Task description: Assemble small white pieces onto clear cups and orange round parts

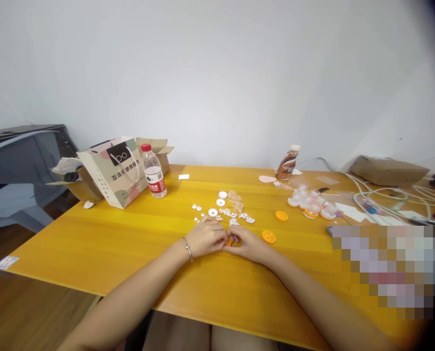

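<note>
Both hands meet at the table's middle: left hand and right hand curl fingers tight around a small orange piece, pinched between them, mostly hidden. Two orange discs lie just right; white parts scatter just beyond the knuckles

A small orange piece is mostly hidden between the fingertips (shape unclear); a pixelated patch masks the table's right.

Both forearms are bare, with no sleeves in view. A thin silver bangle circles the left wrist, near frame centre. The hands wear no gloves.
</note>
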`<state>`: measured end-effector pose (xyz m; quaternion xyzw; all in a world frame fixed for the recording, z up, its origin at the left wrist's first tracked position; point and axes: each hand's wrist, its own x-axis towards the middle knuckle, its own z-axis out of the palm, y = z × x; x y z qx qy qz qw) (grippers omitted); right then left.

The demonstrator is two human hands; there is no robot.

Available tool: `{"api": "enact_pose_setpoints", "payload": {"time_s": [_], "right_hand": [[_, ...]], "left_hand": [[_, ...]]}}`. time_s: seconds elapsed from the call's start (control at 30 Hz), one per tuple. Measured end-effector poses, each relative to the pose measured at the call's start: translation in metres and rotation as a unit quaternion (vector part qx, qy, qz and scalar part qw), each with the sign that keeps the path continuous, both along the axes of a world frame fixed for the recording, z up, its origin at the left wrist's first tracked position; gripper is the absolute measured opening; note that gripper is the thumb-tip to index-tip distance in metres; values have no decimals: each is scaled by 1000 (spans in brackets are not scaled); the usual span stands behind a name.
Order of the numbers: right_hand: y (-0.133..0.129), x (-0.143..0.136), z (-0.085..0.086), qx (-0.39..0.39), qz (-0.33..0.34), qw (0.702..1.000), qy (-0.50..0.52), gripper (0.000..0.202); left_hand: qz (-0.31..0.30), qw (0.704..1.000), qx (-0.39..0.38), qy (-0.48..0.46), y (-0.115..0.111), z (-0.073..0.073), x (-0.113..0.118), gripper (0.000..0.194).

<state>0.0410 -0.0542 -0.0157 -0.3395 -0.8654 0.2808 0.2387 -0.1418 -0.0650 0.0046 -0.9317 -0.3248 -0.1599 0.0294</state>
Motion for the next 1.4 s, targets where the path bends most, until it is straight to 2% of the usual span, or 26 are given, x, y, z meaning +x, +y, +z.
{"api": "enact_pose_setpoints", "payload": {"time_s": [0.17, 0.57, 0.77, 1.0, 1.07, 1.2, 1.3, 1.4], "right_hand": [[-1, 0, 2, 2, -2, 1000, -9, 19], [1, 0, -2, 11, 7, 1000, -5, 19], [1, 1, 0, 12, 11, 1000, -3, 15], [2, 2, -1, 3, 18, 1000, -4, 19], [1, 2, 0, 0, 20, 1000, -6, 19], [0, 2, 5, -5, 18, 1000, 10, 21], [-1, 2, 7, -43, 13, 998, 54, 26], [-1, 1, 5, -156, 29, 979, 129, 27]], "left_hand": [[8, 998, 49, 23, 1, -2, 0, 17], [-31, 999, 28, 33, -2, 1, -2, 24], [-28, 999, -43, 7, -3, 5, -1, 20], [9, 984, -164, -68, 4, -2, 1, 13], [21, 983, -169, -71, 3, -2, 2, 13], [16, 991, -120, -53, 0, 1, 3, 10], [13, 993, -98, -68, -2, 5, 2, 10], [19, 992, -73, -98, -2, 7, 1, 11]]}}
